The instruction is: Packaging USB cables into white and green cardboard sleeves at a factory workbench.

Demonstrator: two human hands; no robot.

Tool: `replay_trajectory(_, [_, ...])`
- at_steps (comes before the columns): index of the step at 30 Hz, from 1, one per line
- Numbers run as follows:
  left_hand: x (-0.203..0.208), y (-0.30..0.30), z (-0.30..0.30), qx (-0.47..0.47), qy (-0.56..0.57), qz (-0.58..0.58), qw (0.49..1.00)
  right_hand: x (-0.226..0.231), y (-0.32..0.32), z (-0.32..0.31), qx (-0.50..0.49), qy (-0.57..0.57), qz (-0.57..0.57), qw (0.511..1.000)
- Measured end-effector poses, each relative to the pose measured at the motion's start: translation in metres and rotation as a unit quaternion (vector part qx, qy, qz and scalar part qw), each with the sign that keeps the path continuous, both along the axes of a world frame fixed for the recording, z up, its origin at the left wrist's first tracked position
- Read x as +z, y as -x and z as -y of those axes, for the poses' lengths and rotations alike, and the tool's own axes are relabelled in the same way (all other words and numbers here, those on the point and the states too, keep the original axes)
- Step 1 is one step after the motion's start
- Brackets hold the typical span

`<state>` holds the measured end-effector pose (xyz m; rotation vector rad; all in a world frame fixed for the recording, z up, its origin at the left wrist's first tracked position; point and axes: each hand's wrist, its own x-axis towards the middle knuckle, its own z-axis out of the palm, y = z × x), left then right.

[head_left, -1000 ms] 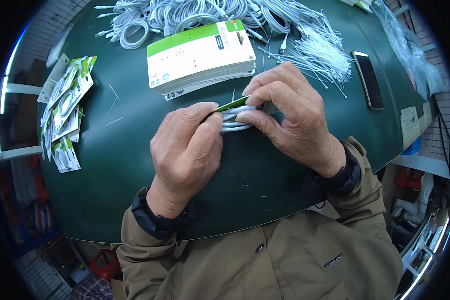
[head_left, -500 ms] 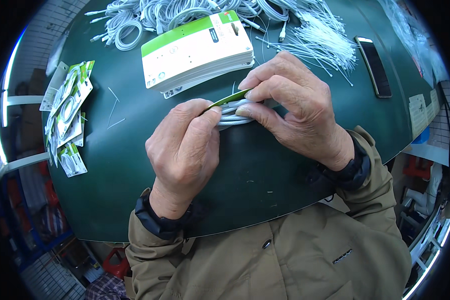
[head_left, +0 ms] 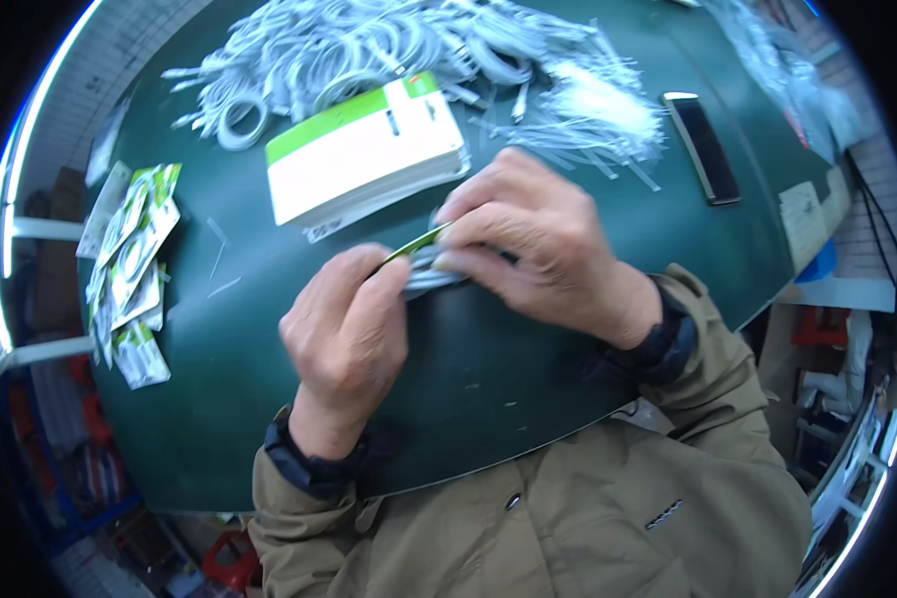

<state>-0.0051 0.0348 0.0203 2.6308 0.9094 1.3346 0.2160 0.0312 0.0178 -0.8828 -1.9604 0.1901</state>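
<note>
A green-edged packaging card (head_left: pixel 416 242) and a coiled white cable (head_left: pixel 431 282) sit together between my hands, above the table's middle. My left hand (head_left: pixel 347 324) pinches their left end between thumb and curled fingers. From the right, my right hand (head_left: pixel 538 249) is closed on the card's upper right end, its thumb against the cable. The card is seen nearly edge-on, so its face is hidden. Just beyond my hands lies a stack of white and green cards (head_left: pixel 359 154). Motion blurs the fingertips slightly.
A big heap of coiled white cables (head_left: pixel 369 45) covers the far side, with a bundle of thin white cable ties (head_left: pixel 598 110) beside it. A phone (head_left: pixel 703 149) lies to the right. Carded cables (head_left: pixel 130 264) are piled at the left edge of the dark green table (head_left: pixel 209 429).
The whole view has shifted, so the table's things appear further left and mostly lower. My hands keep hold of the card and cable, with little change in their grip.
</note>
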Motion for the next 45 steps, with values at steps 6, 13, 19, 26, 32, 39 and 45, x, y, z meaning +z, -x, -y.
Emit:
replay_trajectory(6, [0.003,0.008,0.007,0.022,0.060,-0.002,0.998,0.010,-0.024,-0.014,-0.066,0.095,-0.082,0.990])
replay_trajectory(13, [0.002,0.006,0.011,0.004,0.051,-0.009,0.999,-0.009,-0.072,-0.037,-0.226,0.211,0.081,0.948])
replay_trajectory(19, [0.004,0.003,0.016,-0.026,0.047,-0.026,0.998,-0.016,-0.061,-0.040,-0.170,0.278,0.087,0.941])
replay_trajectory(26, [0.004,0.003,0.018,-0.042,0.032,-0.021,0.998,-0.007,-0.036,-0.023,-0.098,0.347,0.218,0.907])
replay_trajectory(32, [0.002,0.008,0.013,-0.042,0.023,-0.026,0.999,-0.012,-0.032,-0.019,-0.071,0.295,0.271,0.914])
replay_trajectory(39, [0.002,0.003,0.015,-0.051,0.023,-0.020,0.998,-0.022,-0.064,-0.021,-0.191,0.203,0.304,0.911])
replay_trajectory(45, [-0.001,0.001,0.018,-0.066,0.009,-0.020,0.998,0.009,-0.053,-0.022,0.029,0.415,-0.187,0.890])
